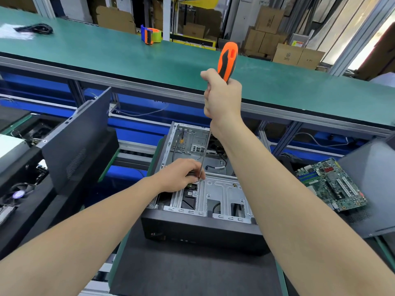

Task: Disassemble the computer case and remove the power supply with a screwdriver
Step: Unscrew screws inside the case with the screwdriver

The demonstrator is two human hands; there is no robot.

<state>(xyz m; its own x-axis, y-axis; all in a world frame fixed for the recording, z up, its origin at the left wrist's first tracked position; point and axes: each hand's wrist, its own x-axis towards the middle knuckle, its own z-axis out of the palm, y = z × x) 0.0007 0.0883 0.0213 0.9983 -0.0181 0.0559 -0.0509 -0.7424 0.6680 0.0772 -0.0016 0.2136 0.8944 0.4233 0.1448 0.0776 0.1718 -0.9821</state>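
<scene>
An open black computer case (201, 229) lies on its side in front of me, its silver metal frame and drive bays facing up. My right hand (223, 97) grips the orange and black handle of a long screwdriver (228, 58), held upright above the case. The thin shaft runs down to a point on the frame near the case's left side. My left hand (181, 175) rests on the frame there, fingers curled and pinching around the shaft near its tip. The power supply cannot be made out.
A black side panel (79, 137) leans upright at the left. A green motherboard (331, 184) lies on another dark panel (372, 189) at the right. Behind runs a green conveyor bench (106, 52) with a tape dispenser (150, 35) and a black cable bundle (36, 28).
</scene>
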